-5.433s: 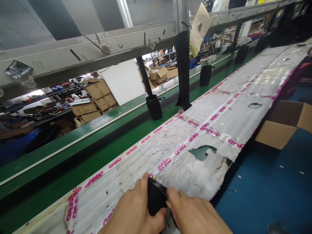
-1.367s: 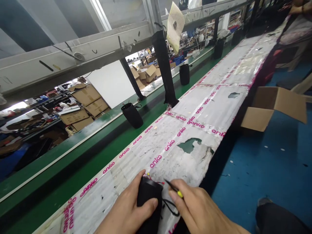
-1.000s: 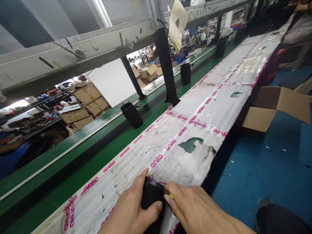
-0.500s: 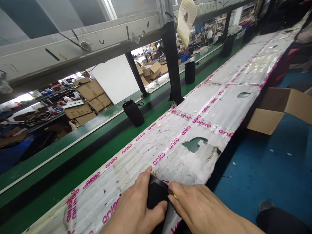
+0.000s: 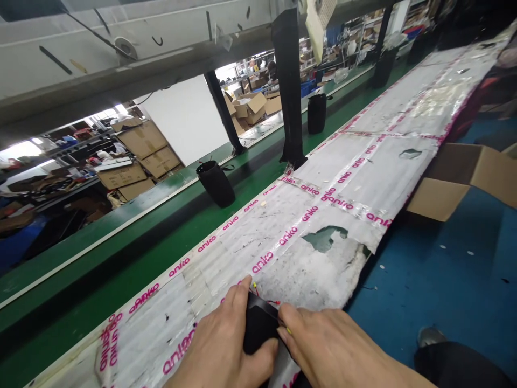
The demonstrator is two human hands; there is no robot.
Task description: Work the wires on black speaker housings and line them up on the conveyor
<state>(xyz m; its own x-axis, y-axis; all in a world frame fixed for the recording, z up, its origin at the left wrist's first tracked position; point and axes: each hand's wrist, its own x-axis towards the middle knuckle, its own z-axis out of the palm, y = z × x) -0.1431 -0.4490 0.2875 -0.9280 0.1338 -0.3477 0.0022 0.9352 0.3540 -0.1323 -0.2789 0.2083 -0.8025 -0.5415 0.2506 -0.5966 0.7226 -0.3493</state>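
A black item with a smooth dark rim lies at the bottom centre, over the wrapped worktop. My left hand grips it from the left, the thumb across its front. At its right edge, my right hand is closed, fingertips pinched on the rim, with a small yellow bit showing between them. Thin red wires with a yellow tip and a red tip stick out above the rim. The lower part of the item is cut off by the frame.
The worktop has pink-printed tape and torn holes. Beside it runs a green conveyor with black cylindrical pouches. A dark post stands between them. An open carton is at the right.
The view has shifted slightly, so the overhead beam sits higher in the picture. Both hands keep nearly the same hold on the black item.
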